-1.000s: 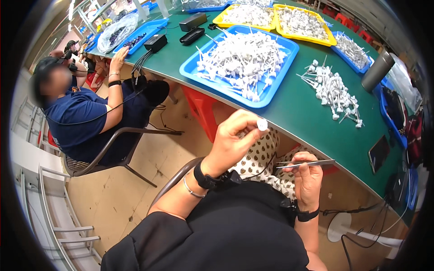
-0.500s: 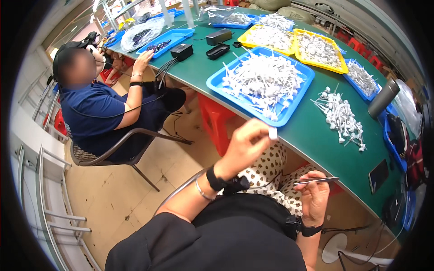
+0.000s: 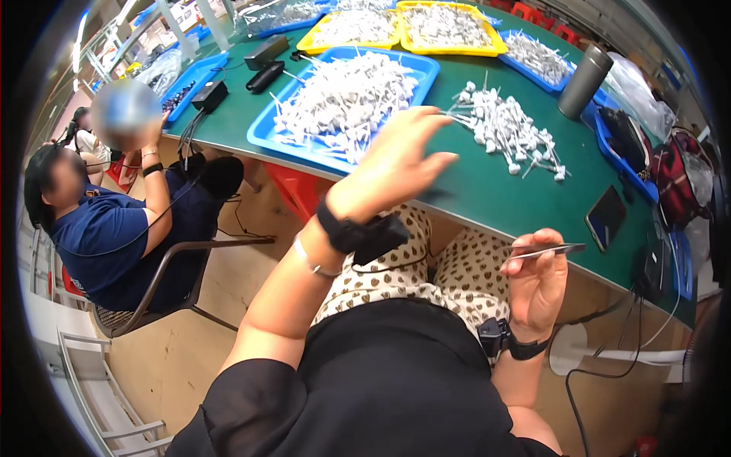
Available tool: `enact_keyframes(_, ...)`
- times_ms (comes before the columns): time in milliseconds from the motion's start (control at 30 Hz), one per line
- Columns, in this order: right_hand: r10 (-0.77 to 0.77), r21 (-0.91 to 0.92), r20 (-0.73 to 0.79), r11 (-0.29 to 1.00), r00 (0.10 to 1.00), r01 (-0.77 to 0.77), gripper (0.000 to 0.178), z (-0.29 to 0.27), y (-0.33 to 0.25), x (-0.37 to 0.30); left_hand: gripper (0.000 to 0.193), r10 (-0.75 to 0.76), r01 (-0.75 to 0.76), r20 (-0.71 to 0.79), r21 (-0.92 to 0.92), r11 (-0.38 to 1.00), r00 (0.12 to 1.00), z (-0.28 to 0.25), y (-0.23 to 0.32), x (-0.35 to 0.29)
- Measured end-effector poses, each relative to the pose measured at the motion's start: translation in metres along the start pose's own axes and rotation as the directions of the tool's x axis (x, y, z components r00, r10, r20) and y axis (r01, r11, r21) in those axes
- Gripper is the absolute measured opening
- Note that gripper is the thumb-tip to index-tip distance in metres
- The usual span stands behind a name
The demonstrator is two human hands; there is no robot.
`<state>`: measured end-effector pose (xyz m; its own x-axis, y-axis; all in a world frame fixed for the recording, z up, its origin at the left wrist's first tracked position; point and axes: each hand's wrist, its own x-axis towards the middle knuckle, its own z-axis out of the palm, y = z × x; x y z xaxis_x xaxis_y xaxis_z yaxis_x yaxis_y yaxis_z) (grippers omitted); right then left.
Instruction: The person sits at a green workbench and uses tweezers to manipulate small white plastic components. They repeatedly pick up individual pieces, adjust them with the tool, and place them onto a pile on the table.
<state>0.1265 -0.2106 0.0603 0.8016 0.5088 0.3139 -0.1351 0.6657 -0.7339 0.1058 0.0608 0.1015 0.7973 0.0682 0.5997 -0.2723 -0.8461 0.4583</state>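
My left hand [image 3: 392, 164] reaches over the table edge between the blue tray [image 3: 261, 137] and a loose pile of white-headed parts with thin stems [image 3: 506, 129]. Its fingers are spread, and nothing shows between thumb and forefinger. The fingertips come close to the stems at the pile's left side. More of the same white parts [image 3: 346, 99] heap up in the tray. In front of the table edge, my right hand [image 3: 537, 286] is closed on a thin, flat, pointed metal tool [image 3: 560, 249], its exact kind unclear.
Two yellow trays [image 3: 451, 52] and another blue tray [image 3: 567, 80] hold similar parts. A grey bottle [image 3: 585, 84] stands at the right, with a phone [image 3: 607, 217] nearer. A person in a dark blue shirt [image 3: 114, 236] sits left, beside black boxes with cables [image 3: 209, 97].
My left hand has moved away from near my lap toward the loose pile, and the small white piece no longer shows in its fingers. The right hand keeps the metal tool. The view has shifted.
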Motion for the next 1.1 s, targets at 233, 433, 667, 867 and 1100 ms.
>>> enact_keyframes(233,-0.075,0.022,-0.027,0.997,0.997,0.076,0.034,-0.009,-0.008,0.001,0.065,-0.028,0.002,0.269,0.096,0.995,0.963,0.083,0.01,0.099)
enact_keyframes(433,-0.129,-0.026,-0.04,0.991,0.991,0.128,0.035,-0.009,-0.015,0.001,0.067,-0.164,-0.004,0.468,0.336,0.942,0.868,0.11,0.005,0.146)
enact_keyframes(667,-0.15,-0.044,-0.024,0.988,0.988,0.149,0.033,-0.014,-0.014,0.004,0.052,-0.166,-0.085,0.593,0.373,0.924,0.788,0.1,0.004,0.14)
enact_keyframes(867,-0.129,-0.043,0.027,0.991,0.991,0.13,0.032,-0.009,-0.011,0.005,0.046,-0.015,-0.187,0.497,0.355,0.916,0.868,0.079,0.0,0.098)
enact_keyframes(1100,-0.127,-0.034,0.024,0.991,0.992,0.127,0.031,-0.007,-0.011,0.005,0.042,-0.058,-0.117,0.481,0.327,0.938,0.875,0.036,-0.01,0.074)
